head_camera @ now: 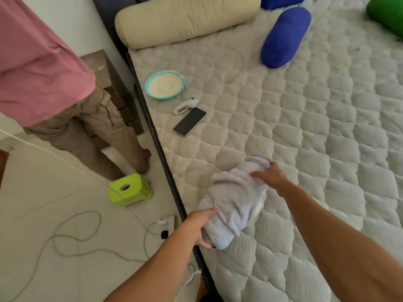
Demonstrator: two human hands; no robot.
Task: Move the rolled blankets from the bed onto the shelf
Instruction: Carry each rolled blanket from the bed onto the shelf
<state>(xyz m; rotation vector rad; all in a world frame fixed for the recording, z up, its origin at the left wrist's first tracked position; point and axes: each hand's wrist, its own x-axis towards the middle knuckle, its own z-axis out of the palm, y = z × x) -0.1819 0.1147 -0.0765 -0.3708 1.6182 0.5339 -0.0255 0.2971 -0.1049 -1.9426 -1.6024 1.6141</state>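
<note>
A pale lavender rolled blanket (236, 199) lies on the quilted white mattress (316, 131), close to the bed's left edge. My left hand (199, 227) grips its near end, fingers wrapped around the fabric. My right hand (271, 176) rests on its far end, fingers curled over the top. A blue roll (284, 38) lies further up the bed, a second blue one (281, 1) sits at the top edge, and a green roll (386, 14) is at the top right corner. No shelf is in view.
A beige bolster (185, 18) lies at the bed's head. A teal bowl (164, 85), a small white device (185, 106) and a phone (189, 122) lie on the mattress. A person in a pink top (39, 62) stands left beside a brown cabinet (117, 88). A green stool (129, 190), cables (72, 238) and a power strip (168, 221) lie on the floor.
</note>
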